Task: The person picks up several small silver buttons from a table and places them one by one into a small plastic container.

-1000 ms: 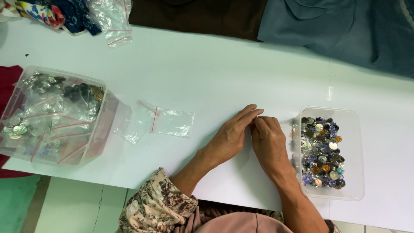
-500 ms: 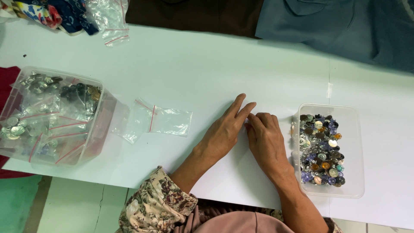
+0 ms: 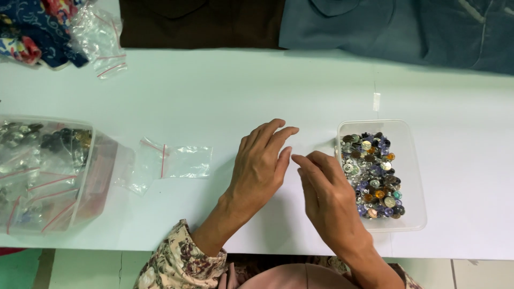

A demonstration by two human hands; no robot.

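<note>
Hands empty, fingers loosely spread | clear rectangular plastic tub | glossy mixed buttons

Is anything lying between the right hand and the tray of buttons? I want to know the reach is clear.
Nothing visible does. The right hand lies on the white table right beside the clear tray of buttons, its fingertips near the tray's left wall.
</note>
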